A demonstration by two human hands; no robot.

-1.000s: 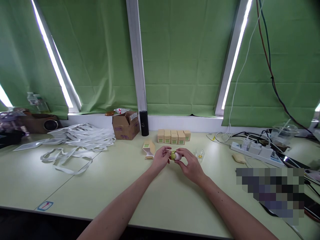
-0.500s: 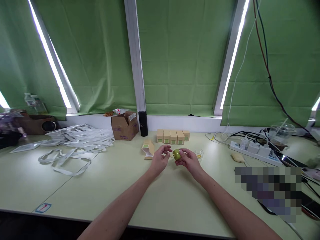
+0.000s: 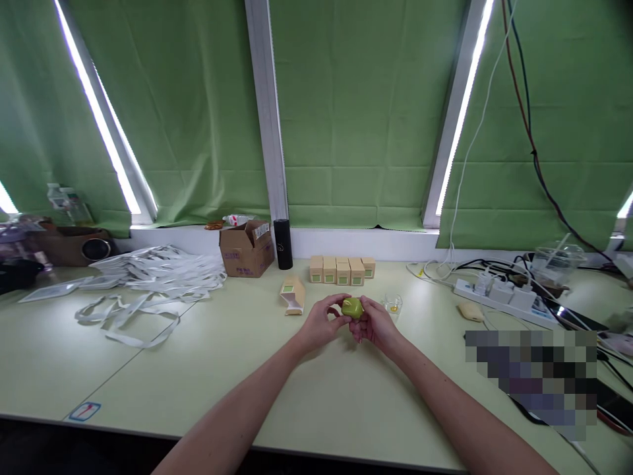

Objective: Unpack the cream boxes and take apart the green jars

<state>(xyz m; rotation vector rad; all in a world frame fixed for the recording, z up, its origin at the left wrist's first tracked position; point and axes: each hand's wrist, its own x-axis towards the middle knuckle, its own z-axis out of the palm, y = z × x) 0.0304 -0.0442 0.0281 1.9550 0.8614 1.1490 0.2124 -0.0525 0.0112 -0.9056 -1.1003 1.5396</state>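
Note:
Between my two hands, above the table, is a small glossy green apple-shaped object (image 3: 353, 308) with a pale mark on its upper side. My left hand (image 3: 324, 321) grips its left side with thumb and fingers. From the right, my right hand (image 3: 380, 326) pinches the same object, its lower fingers curled beneath. Just behind my right hand stands a small clear glass cup (image 3: 394, 304) with something yellow in it. An open small cardboard box (image 3: 293, 295) with a green label lies beyond my left hand.
Several small kraft boxes (image 3: 343, 271) stand in a row at the back. Left of them are a black cylinder (image 3: 283, 245), a brown carton (image 3: 246, 249) and a pile of white straps (image 3: 161, 270). A power strip (image 3: 504, 303) with cables lies at right.
My left hand has closed on the green object, which it was only near before. The object has turned, showing its pale mark upward, and shifted slightly right.

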